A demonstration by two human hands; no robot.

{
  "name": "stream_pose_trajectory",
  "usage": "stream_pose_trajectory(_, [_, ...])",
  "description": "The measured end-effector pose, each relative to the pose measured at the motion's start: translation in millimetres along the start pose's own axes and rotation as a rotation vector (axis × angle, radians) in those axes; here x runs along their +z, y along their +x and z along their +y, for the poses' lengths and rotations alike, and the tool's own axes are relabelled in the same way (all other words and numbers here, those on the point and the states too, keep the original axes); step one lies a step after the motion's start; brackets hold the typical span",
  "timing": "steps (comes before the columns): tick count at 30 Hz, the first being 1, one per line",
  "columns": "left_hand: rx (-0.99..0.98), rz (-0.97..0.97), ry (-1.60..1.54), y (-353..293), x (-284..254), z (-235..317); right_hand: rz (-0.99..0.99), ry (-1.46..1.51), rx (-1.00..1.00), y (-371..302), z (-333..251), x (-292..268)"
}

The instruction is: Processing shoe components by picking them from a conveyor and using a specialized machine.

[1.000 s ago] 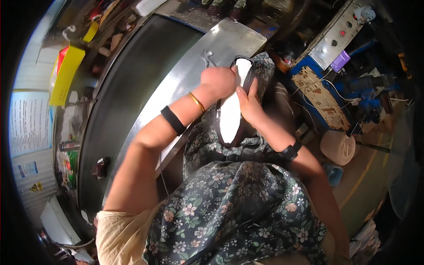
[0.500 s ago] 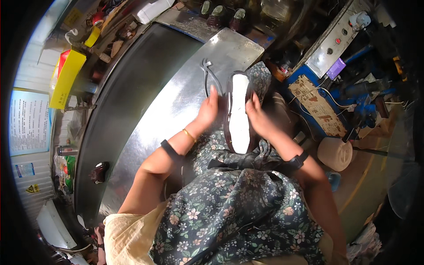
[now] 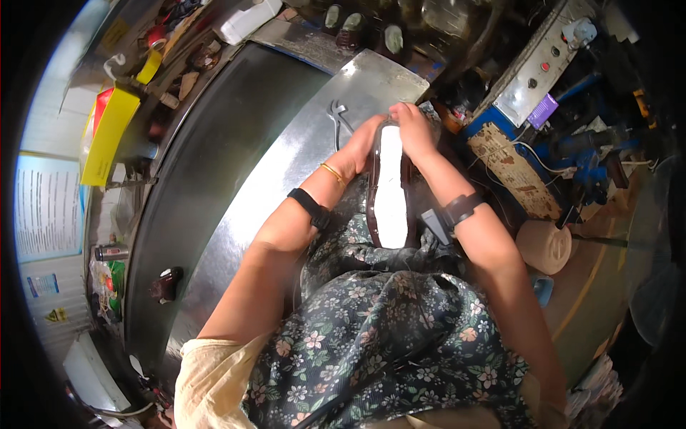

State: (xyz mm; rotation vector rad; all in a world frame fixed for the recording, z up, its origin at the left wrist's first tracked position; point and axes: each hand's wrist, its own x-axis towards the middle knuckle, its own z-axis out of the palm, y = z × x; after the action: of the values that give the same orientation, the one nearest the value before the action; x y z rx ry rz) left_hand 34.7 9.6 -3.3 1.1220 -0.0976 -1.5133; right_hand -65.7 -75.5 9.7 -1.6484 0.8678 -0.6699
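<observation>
A dark brown shoe upper (image 3: 373, 204) stands sole side up over my lap, its white insole board (image 3: 391, 193) facing me. At its far end my left hand (image 3: 367, 141) grips the left edge, the fingers partly hidden. Opposite it, my right hand (image 3: 414, 132) is closed over the right side of that same end, with fingers bent near the tip. The near end of the shoe rests against my flowered apron (image 3: 386, 314). Metal pincers (image 3: 337, 123) lie on the shiny metal tabletop (image 3: 246, 175), just left of my left hand.
A dark curved conveyor belt (image 3: 207, 143) runs along the left, carrying another brown shoe (image 3: 166, 284). More shoes (image 3: 350, 30) stand at the back. To the right are a blue machine (image 3: 514, 168), a control panel (image 3: 532, 79) with buttons, and a beige roll (image 3: 544, 247).
Both hands have moved up and inward from the shoe's sides to its far end and closed there. The shoe has shifted slightly right. The pincers stay on the tabletop.
</observation>
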Motion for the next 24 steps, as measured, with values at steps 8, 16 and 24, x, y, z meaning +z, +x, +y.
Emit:
stream_pose_trajectory(8, [0.263,0.28,-0.455,-21.7,-29.5,-7.6,-0.369,-0.551,-0.333,-134.6,-18.4,-37.1])
stream_pose_trajectory(16, [0.436,-0.006,0.373,-59.6,47.8,-36.9,-0.236,0.414,0.046,-110.6,-40.7,-176.8])
stream_pose_trajectory(24, [0.731,-0.065,1.129,-74.6,-4.7,-96.1,0.561,-0.359,-0.327,-64.1,-84.0,-438.5])
